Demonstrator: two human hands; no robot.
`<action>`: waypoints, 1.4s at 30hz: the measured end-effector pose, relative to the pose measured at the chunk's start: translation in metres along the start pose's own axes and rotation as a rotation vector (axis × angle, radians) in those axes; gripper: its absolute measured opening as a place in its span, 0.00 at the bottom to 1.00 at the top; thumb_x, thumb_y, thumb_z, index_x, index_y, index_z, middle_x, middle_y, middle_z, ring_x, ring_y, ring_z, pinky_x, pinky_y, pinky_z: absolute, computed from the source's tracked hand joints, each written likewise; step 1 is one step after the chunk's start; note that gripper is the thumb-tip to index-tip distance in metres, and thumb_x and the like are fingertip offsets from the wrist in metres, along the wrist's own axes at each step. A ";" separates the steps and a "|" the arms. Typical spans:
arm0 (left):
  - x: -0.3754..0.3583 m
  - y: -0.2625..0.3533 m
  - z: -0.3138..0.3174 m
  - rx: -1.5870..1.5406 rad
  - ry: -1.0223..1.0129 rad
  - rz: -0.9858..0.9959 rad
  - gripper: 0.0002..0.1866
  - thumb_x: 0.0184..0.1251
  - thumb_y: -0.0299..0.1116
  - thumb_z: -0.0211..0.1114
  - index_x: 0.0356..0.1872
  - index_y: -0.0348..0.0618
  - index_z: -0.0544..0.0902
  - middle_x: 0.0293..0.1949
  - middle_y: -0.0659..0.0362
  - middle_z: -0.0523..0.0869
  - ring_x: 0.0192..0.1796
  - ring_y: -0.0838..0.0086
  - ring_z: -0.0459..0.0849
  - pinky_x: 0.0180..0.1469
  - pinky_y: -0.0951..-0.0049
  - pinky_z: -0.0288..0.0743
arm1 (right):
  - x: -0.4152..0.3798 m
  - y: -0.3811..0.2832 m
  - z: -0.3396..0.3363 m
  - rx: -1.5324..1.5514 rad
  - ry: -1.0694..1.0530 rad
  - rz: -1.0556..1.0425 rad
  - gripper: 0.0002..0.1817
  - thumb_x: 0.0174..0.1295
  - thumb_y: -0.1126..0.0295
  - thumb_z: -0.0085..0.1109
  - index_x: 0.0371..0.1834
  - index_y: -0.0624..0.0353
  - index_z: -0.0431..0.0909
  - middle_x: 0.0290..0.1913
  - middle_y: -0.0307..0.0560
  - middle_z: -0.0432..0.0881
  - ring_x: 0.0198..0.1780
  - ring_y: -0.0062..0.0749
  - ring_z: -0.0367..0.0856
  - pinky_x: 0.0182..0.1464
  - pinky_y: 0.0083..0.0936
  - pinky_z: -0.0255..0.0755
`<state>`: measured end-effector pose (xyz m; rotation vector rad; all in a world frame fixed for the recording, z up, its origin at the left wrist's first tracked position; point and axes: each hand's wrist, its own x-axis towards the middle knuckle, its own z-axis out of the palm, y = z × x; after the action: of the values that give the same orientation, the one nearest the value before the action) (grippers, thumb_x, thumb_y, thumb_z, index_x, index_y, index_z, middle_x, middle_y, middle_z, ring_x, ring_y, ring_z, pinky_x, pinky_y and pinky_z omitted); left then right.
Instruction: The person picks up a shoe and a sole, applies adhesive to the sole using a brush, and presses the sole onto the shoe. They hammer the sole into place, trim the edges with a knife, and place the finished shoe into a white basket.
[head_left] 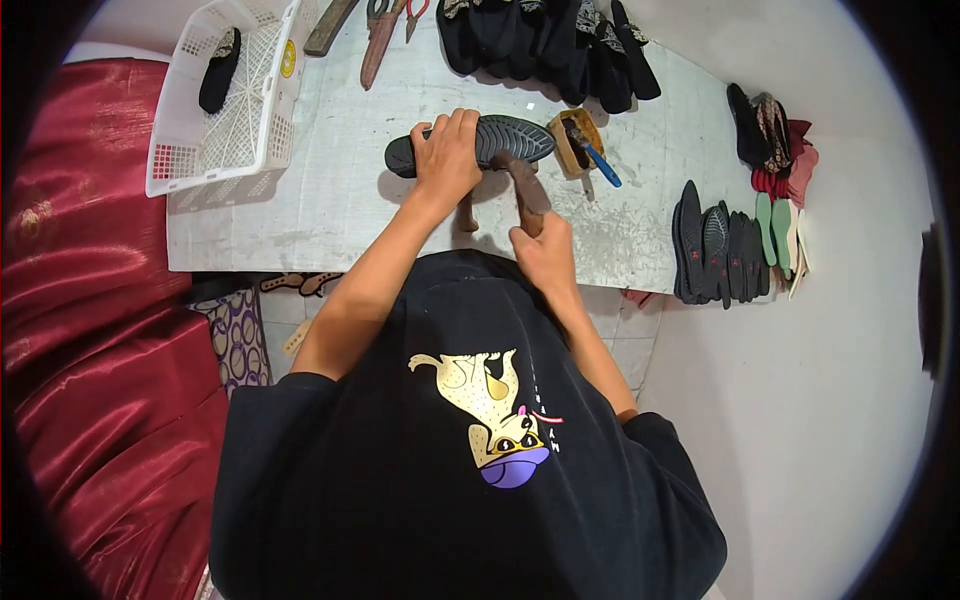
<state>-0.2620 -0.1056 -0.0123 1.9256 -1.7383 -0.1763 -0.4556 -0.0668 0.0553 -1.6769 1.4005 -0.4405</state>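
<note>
A black shoe [515, 138] lies sole up over the table, its ribbed tread showing. My left hand [447, 155] is closed around its middle, toward the heel end. Beneath the shoe a brown stand [467, 213] shows in part, the rest of it hidden by shoe and hand. In my right hand [547, 255] is a hammer [530, 192], gripped by the handle, its head right at the near edge of the tread. Just right of the toe sits a small yellowish tub [565, 158] with a blue-handled brush [603, 168] resting in it.
Several black shoes [540, 45] line the table's far edge. A white plastic basket [283, 120] with one black shoe stands at left, beside a sheathed knife [378, 55] and red-handled pliers [415, 18]. Black soles [715, 245] and green insoles [780, 230] stand along the right edge.
</note>
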 end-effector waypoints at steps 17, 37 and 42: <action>0.003 0.000 0.001 0.037 -0.014 -0.008 0.33 0.47 0.21 0.72 0.60 0.43 0.77 0.54 0.57 0.83 0.58 0.62 0.80 0.65 0.49 0.62 | -0.014 0.062 0.000 0.388 0.225 0.088 0.06 0.55 0.77 0.59 0.24 0.60 0.72 0.20 0.35 0.70 0.22 0.20 0.69 0.26 0.26 0.62; -0.001 0.001 -0.002 0.016 -0.021 -0.003 0.32 0.47 0.20 0.70 0.60 0.42 0.77 0.54 0.56 0.83 0.59 0.61 0.80 0.66 0.48 0.62 | 0.005 -0.040 -0.020 0.190 0.091 0.012 0.12 0.54 0.73 0.60 0.39 0.70 0.78 0.22 0.53 0.76 0.25 0.32 0.71 0.32 0.34 0.70; -0.005 -0.001 -0.002 0.000 0.019 0.041 0.33 0.46 0.20 0.70 0.60 0.42 0.77 0.55 0.56 0.82 0.59 0.60 0.80 0.65 0.48 0.61 | 0.004 -0.078 -0.034 0.287 0.201 -0.300 0.13 0.55 0.74 0.61 0.42 0.69 0.79 0.23 0.54 0.79 0.25 0.30 0.77 0.33 0.35 0.73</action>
<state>-0.2609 -0.1004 -0.0128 1.8844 -1.7641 -0.1431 -0.4320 -0.0853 0.1348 -1.6399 1.1597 -0.9563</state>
